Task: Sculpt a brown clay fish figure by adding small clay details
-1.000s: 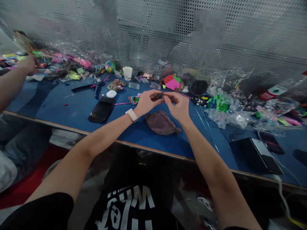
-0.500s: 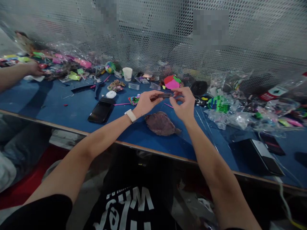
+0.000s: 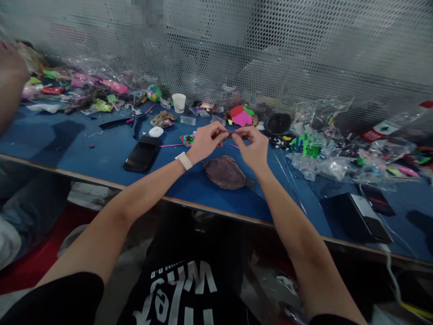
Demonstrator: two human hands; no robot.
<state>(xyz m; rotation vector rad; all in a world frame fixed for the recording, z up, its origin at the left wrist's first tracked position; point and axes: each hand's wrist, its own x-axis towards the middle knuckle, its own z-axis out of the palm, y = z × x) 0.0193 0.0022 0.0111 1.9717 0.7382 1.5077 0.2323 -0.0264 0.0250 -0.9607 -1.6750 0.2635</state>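
My left hand [image 3: 209,143], with a white band on its wrist, pinches one end of a small dark brown piece of clay [image 3: 230,134]. The other end is between the fingertips of my right hand [image 3: 252,143], so the fingers hide most of it. Just below both hands, a flat, leaf-shaped brown clay shape [image 3: 225,172] lies on the blue table, its narrow tip pointing right. A thin pink stick [image 3: 171,146] and a multicoloured piece [image 3: 187,140] lie beside my left hand.
A black phone [image 3: 142,154] and a white lump [image 3: 156,132] lie to the left. Behind stand a paper cup [image 3: 179,103] and a mesh panel [image 3: 209,49]. Plastic wrappers [image 3: 334,167] and a black box [image 3: 352,219] are at right. Another person's hand [image 3: 11,67] is far left.
My right fingers have closed in on the clay piece, and both hands now pinch it closer together. The other person's hand at far left has lifted toward the camera.
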